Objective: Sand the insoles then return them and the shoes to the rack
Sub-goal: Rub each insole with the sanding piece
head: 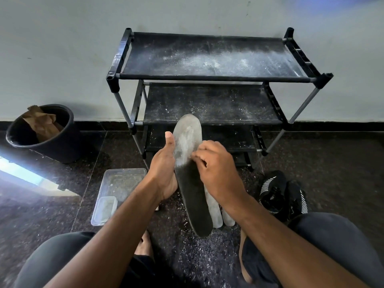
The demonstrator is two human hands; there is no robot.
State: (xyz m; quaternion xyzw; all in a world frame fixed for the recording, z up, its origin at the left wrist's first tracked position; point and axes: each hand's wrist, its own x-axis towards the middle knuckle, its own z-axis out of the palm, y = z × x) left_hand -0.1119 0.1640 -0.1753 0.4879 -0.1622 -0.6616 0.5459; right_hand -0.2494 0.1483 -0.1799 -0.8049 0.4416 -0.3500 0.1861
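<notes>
Insole (188, 163) gripped in left hand (164, 173), right hand (216, 171) fingertips pinched together on its dusty top, rack (207, 75) behind.

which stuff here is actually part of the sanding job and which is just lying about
Part of the job:
- insole, gripped by the left hand and rubbed by the right hand
- pale insoles on the floor
- black shoes
- rack, shelves bare and dusty

Lying about:
- black bucket with brown paper
- clear plastic tub
</notes>
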